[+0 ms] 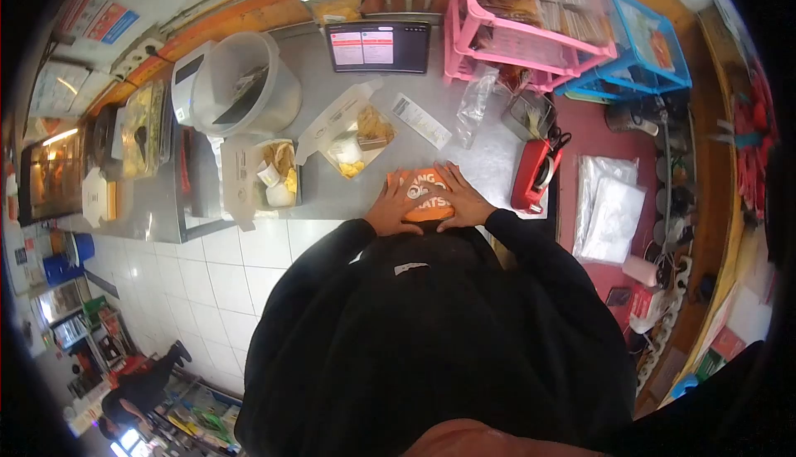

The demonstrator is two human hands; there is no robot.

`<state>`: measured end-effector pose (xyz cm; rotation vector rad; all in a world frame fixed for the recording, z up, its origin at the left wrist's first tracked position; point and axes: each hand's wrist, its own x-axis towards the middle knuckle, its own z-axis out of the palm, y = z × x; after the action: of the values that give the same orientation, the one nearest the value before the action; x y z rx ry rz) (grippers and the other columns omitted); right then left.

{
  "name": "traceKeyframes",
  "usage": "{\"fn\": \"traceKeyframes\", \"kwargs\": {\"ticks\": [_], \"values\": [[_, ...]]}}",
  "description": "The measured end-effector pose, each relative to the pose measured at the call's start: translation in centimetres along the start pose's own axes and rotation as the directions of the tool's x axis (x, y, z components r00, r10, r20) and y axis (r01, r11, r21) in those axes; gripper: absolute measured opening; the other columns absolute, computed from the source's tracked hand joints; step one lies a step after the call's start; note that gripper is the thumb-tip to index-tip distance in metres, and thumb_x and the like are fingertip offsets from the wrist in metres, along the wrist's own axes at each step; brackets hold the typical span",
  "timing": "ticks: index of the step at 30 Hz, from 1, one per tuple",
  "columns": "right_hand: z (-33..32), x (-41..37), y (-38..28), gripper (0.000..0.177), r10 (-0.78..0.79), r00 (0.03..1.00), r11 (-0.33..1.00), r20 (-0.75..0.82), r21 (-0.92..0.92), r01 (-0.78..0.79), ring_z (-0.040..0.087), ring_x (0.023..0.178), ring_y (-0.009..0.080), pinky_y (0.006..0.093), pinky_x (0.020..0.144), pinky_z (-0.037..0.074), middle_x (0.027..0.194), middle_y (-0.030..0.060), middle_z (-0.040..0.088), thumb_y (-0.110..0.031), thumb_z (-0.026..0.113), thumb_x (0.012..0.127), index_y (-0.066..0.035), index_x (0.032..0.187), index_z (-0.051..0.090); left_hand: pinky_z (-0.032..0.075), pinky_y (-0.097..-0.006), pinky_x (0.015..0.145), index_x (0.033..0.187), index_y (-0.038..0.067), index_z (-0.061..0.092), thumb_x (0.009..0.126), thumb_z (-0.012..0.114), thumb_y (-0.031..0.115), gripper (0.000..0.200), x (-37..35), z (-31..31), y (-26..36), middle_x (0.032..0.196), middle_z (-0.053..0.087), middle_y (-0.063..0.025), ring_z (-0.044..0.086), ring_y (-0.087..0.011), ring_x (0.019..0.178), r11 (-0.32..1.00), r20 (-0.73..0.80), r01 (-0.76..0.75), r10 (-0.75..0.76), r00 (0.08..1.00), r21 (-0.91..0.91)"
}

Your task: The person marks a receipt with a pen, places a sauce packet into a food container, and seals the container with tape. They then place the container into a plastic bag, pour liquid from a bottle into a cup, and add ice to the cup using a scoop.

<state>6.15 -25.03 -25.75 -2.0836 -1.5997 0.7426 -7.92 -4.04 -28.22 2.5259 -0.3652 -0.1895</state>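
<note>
An orange package with white lettering (421, 194) lies at the front edge of the metal table, close to the body. My left hand (393, 207) rests on its left side with the fingers spread. On its right side lies my right hand (461, 202), fingers also spread, and the thumbs are near the package's lower edge. Left of the hands, an open carton (327, 130) holds a brown paper-wrapped item, a white cup and yellow food. Further left is a second open carton (240, 177) with similar contents. A white printed slip (420, 120) lies behind the package.
A tablet (378, 47) stands at the back beside a large clear bucket (282, 96). Pink crates (531, 38) and a blue crate (638, 84) are at back right. A red tape dispenser (531, 177) stands right of my hands. Another person (141, 395) is far off at lower left.
</note>
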Motion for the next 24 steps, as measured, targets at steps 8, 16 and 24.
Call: {"fn": "traceKeyframes", "kwargs": {"ticks": [8,16,24], "values": [[1.3,-0.1,0.8,0.108,0.016,0.996,0.999,-0.087,0.033,-0.013,0.015,0.139,0.05,0.0554,0.115,0.019,0.153,0.0237,0.018,-0.05,0.084,0.059,-0.025,0.149,0.03,0.018,-0.0659,0.11,0.143,0.031,0.044,0.074,0.068,0.061,0.079,-0.2,2.2,-0.4,0.155,0.017,-0.0187,0.012,-0.052,0.14,1.0,-0.111,0.018,-0.016,0.994,0.015],[1.4,0.1,0.3,0.094,-0.005,0.991,0.999,-0.135,-0.043,0.0,0.02,0.137,0.0514,0.0572,0.113,0.021,0.151,0.0239,0.022,-0.045,0.08,0.066,-0.032,0.147,0.034,0.021,-0.0644,0.11,0.135,0.034,0.054,0.072,0.076,0.037,0.067,0.1,2.6,-0.6,0.152,0.027,-0.016,0.021,-0.0491,0.138,0.999,-0.15,-0.001,0.007,0.989,0.036],[5.8,-0.5,3.6,0.09,-0.237,0.919,0.967,-0.314,0.011,0.253,0.024,0.135,0.0447,0.0605,0.108,0.019,0.153,0.0221,0.02,-0.072,0.063,0.066,-0.034,0.145,0.041,0.028,-0.0555,0.107,0.128,0.026,0.06,0.074,0.074,0.025,0.055,0.9,1.0,-0.7,0.143,0.044,-0.0155,0.036,-0.0365,0.135,0.961,-0.056,-0.277,0.276,0.959,-0.003]]}}
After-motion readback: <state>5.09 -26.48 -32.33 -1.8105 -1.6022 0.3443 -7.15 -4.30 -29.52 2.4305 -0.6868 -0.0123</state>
